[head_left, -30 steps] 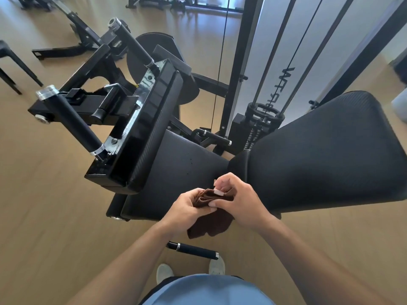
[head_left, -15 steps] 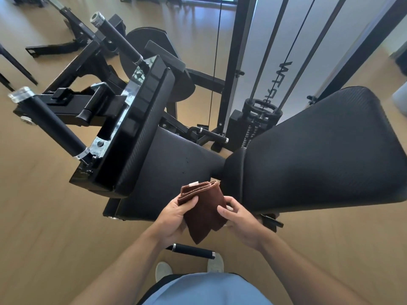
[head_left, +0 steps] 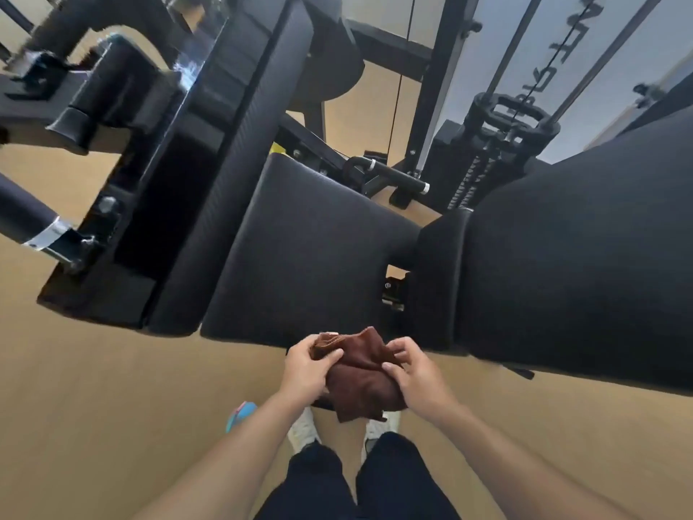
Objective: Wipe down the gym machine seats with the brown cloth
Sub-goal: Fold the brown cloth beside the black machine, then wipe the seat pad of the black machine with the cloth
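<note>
The brown cloth (head_left: 360, 373) hangs bunched between both hands, just in front of the near edge of the black seat pad (head_left: 300, 249). My left hand (head_left: 305, 369) pinches its left folded corner with thumb on top. My right hand (head_left: 416, 373) grips the cloth's right side, fingers curled into the fabric. A large black back pad (head_left: 577, 257) lies to the right of the seat. Another black pad (head_left: 225, 163) stands tilted on the seat's left.
Black handle bars (head_left: 26, 219) and frame parts jut out at the left. A weight stack with cables (head_left: 506, 137) rises behind the pads. Tan wood floor (head_left: 93, 407) lies around my feet; a small blue object (head_left: 240, 416) sits by my left forearm.
The view has tipped down and moved closer to the seat. Both hands have regripped the cloth, which went from a folded flap held up by the left hand to a bunch held on both sides.
</note>
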Demonstrator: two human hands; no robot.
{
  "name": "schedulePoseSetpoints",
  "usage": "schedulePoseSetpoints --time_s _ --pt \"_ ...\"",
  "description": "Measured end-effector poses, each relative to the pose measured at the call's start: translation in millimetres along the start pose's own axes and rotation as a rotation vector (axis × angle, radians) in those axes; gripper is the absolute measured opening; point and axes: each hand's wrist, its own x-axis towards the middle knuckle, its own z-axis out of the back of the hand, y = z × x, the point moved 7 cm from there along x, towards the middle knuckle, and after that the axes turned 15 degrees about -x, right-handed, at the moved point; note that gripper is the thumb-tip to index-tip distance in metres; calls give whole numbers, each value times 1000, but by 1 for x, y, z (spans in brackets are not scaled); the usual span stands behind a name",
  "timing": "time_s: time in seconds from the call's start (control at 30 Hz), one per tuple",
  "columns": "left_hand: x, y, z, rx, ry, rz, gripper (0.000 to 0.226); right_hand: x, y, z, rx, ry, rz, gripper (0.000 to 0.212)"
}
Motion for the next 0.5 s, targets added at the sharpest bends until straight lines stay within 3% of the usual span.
schedulePoseSetpoints --time_s 0.07,0.17,0.2,0.27,0.3,0.4,0.5 --pt "18 -22 5 15 -55 -127 27 22 10 2 69 -124 86 30" --pt "47 -51 19 5 -70 -223 59 63 15 1 149 -227 94 30" --pt "56 -55 25 60 -86 -267 60 82 10 -8 97 -170 41 32" --pt "69 -54 33 306 -111 -372 53 112 -5 -25 -292 -52 -69 54" --pt "72 -48 33 432 -100 -432 49 122 -11 -28 -480 -70 -80 63" --pt "79 -15 21 686 40 -614 41 143 -1 -30 -569 -234 131 70" --pt "84 18 9 780 149 -662 44 171 -3 -51 -653 -199 277 80"
